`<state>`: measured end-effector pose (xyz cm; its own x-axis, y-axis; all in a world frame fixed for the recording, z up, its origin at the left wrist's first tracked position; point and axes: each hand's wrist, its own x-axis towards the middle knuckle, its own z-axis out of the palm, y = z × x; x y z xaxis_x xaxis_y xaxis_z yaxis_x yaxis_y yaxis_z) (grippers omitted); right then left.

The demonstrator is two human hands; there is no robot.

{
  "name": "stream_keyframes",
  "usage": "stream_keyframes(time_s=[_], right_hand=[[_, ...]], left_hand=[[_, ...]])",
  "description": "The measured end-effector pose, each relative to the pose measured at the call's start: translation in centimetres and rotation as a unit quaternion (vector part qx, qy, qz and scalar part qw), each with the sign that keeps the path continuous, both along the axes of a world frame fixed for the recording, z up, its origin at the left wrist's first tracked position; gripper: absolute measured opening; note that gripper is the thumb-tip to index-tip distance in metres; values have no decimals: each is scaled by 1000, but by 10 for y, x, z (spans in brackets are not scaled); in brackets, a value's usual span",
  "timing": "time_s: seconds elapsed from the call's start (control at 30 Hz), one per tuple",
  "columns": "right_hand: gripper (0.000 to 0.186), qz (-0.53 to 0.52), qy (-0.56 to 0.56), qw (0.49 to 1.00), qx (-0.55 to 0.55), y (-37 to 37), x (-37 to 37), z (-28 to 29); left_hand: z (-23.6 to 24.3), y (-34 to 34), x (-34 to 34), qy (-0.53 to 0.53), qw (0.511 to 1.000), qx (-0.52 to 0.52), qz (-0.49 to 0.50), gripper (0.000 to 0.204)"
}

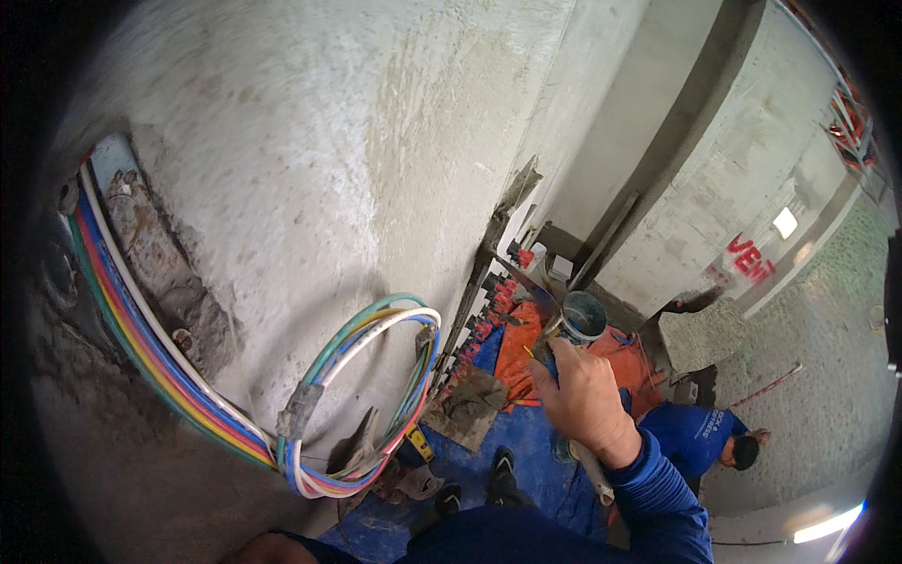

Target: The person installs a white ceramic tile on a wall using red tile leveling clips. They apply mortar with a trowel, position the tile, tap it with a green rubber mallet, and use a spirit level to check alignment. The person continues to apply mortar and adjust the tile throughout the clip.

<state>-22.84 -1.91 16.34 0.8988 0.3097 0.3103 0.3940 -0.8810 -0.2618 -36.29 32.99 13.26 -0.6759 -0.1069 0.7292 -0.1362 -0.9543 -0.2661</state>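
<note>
My right hand (587, 399) is raised in front of me, its fingers closed around the handle of a trowel. The trowel's dark, thin blade (528, 285) points up and left toward the wall's lower edge. At the bottom left, only a dim part of my left hand or wrist (271, 549) shows, with its fingers hidden. Above it hangs a coil of cables (310, 385) in green, yellow, pink, blue and white, bound with grey tape. The cables run out of a rough, broken channel in the rendered wall (310, 188).
Below lies a blue tarp (526, 442) with an orange sheet (517, 352). A bucket (584, 318) stands beyond my hand. Red clips (479, 329) line the wall's foot near a mortar-smeared board (467, 406) and a yellow level (420, 444). To the right, a person in blue (691, 437) bends down.
</note>
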Motion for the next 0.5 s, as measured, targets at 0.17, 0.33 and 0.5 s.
stream_keyframes(time_s=[0.17, 0.33, 0.5], right_hand=[[29, 13, -35, 999, 7, 2, 1, 15], [28, 28, -61, 998, 10, 1, 1, 26], [33, -1, -83, 995, 58, -3, -12, 30]], left_hand=[[-2, 0, -3, 7, 1000, -2, 8, 42], [-7, 7, -9, 22, 999, -8, 31, 42], [-10, 9, -16, 45, 996, -19, 70, 43]])
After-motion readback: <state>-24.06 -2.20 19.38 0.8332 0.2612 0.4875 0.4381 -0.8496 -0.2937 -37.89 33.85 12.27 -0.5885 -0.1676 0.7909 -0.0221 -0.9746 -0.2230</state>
